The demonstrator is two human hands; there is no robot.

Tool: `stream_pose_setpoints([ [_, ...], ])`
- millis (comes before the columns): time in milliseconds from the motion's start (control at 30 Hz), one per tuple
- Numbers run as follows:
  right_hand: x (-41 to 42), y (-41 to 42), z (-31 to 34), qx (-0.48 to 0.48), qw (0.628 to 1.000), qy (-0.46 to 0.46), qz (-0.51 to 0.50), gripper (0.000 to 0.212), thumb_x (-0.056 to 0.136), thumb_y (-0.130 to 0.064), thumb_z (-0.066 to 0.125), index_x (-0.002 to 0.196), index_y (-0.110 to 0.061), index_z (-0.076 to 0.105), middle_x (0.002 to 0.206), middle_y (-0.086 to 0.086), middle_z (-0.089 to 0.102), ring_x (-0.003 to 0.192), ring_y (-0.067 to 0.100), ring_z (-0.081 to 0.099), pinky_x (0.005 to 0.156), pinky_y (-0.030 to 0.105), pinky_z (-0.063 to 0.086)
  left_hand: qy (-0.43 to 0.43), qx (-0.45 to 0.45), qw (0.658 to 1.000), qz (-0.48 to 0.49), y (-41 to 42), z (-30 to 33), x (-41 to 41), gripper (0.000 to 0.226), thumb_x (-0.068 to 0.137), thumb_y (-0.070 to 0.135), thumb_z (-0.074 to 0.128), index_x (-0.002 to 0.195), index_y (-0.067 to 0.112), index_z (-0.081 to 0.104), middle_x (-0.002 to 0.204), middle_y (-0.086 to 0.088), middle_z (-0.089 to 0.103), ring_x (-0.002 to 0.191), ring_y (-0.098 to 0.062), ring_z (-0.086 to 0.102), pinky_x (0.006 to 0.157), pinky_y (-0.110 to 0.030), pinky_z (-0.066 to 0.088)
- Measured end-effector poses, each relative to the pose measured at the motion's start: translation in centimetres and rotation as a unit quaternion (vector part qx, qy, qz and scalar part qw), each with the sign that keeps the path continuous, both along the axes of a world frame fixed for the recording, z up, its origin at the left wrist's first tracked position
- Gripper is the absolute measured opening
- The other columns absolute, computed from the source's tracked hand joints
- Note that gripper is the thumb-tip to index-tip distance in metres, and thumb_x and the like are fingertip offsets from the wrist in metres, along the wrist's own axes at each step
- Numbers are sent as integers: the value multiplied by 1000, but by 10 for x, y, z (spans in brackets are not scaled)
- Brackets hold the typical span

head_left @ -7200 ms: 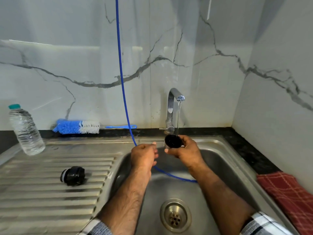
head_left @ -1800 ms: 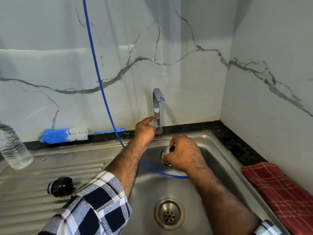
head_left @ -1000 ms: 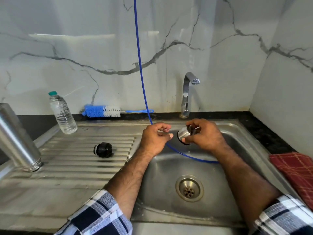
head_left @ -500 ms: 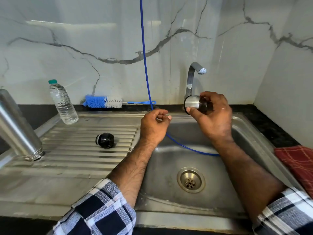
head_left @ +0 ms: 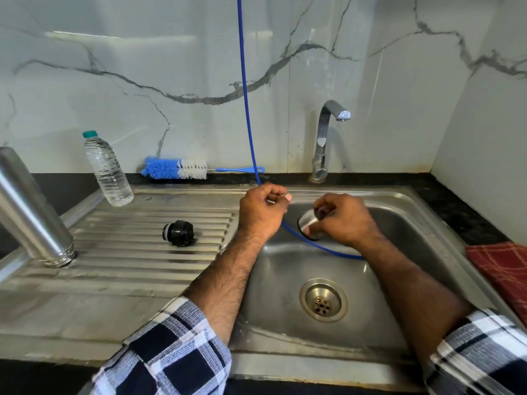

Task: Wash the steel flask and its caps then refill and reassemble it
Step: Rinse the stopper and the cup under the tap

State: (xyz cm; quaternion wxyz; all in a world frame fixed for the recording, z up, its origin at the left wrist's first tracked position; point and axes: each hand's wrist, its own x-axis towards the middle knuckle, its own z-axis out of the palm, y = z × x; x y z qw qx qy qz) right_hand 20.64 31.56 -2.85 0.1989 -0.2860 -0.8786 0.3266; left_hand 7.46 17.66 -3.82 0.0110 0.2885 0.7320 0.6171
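Right hand (head_left: 345, 219) is gripping the steel cap (head_left: 308, 225) over the sink basin (head_left: 399, 252), fingers curled round it, open end tilting toward the left. Left hand (head_left: 262, 213) is hovering just left of it at the basin's back-left corner, fingers curled in a loose fist; the blue hose (head_left: 245, 109) is running down the wall and passing under or through that hand, cannot tell if it is actually pinching it. The hose is then looping into the basin below the right wrist.

Steel flask (head_left: 31, 212) is standing mouth-down on the ribbed drainboard (head_left: 128, 269) at far left, leaning in the wide-angle view. Black inner cap (head_left: 178, 232) is lying on its side mid-drainboard, well apart from both hands. Plastic water bottle (head_left: 107, 170) is standing at the drainboard's back edge, blue-and-white bottle brush (head_left: 178, 168) lying against the wall behind it. Tap (head_left: 328, 138) is showing no water. Red checked cloth (head_left: 504, 269) is lying on the counter at right.
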Motion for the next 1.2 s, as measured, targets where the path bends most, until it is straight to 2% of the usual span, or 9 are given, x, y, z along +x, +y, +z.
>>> stream_pose_setpoints([
  [167, 1, 5, 18, -11, 976, 207, -70, 48, 70, -26, 98, 108, -27, 68, 93, -11, 70, 84, 3, 67, 68, 7, 49, 0, 6, 1000, 10, -2, 2, 0, 6, 91, 19, 82, 95, 22, 79, 83, 4, 77, 71, -18, 78, 73, -43, 67],
  [333, 0, 0, 3, 7, 998, 39, -58, 49, 68, -25, 99, 107, -29, 70, 105, -4, 72, 98, 15, 68, 75, 20, 51, -5, -4, 1000, -9, -1, 1, 1, 9, 91, 17, 83, 98, 20, 79, 84, 2, 78, 71, -16, 78, 75, -41, 67],
  [467, -2, -1, 17, 37, 978, 192, -75, 54, 65, -34, 99, 107, -29, 66, 104, -3, 70, 91, 13, 69, 79, 28, 56, -3, -4, 1000, 1, -1, 1, -1, 9, 89, 18, 84, 92, 24, 78, 82, 1, 78, 75, -21, 79, 77, -45, 67],
  [600, 0, -9, 6, 45, 998, 15, -37, 52, 65, -31, 99, 109, -28, 71, 100, -8, 70, 97, 15, 69, 77, 23, 50, -12, 0, 1000, -12, -1, 0, 1, 8, 90, 15, 83, 92, 21, 78, 81, -2, 79, 71, -21, 79, 77, -46, 66],
  [733, 0, -9, 22, 78, 975, 194, -74, 50, 67, -37, 97, 106, -26, 69, 103, -4, 66, 88, 11, 67, 77, 25, 55, -7, -5, 1000, 1, 0, -1, -2, 8, 88, 17, 83, 87, 23, 78, 78, 0, 78, 73, -23, 78, 79, -48, 66],
  [867, 4, -14, 15, 67, 997, 14, -38, 49, 68, -31, 97, 110, -27, 72, 100, -8, 69, 96, 13, 69, 78, 25, 55, -13, -5, 1000, -11, 1, -3, -1, 12, 90, 13, 82, 87, 24, 77, 80, -1, 79, 71, -22, 78, 79, -48, 66],
  [1000, 6, -17, 33, 116, 964, 223, -92, 49, 72, -41, 94, 110, -23, 68, 102, -4, 64, 85, 11, 63, 78, 26, 53, -13, -4, 1000, 2, 0, -3, -5, 7, 88, 20, 83, 86, 25, 79, 76, 1, 78, 72, -22, 78, 80, -49, 66],
  [1133, 3, -17, 17, 76, 996, -38, -28, 44, 66, -34, 98, 99, -29, 69, 101, -3, 74, 85, 11, 65, 75, 28, 55, -16, -1, 1000, -8, -3, 0, 1, 9, 90, 15, 82, 86, 21, 77, 79, -3, 79, 70, -23, 79, 77, -50, 66],
  [1200, -2, -17, 18, 70, 997, -23, -30, 49, 66, -33, 99, 102, -26, 68, 101, -1, 72, 88, 16, 65, 72, 28, 50, -3, 2, 1000, -6, -7, 3, 3, 7, 88, 18, 83, 84, 21, 78, 76, 0, 78, 71, -22, 78, 77, -49, 66],
])
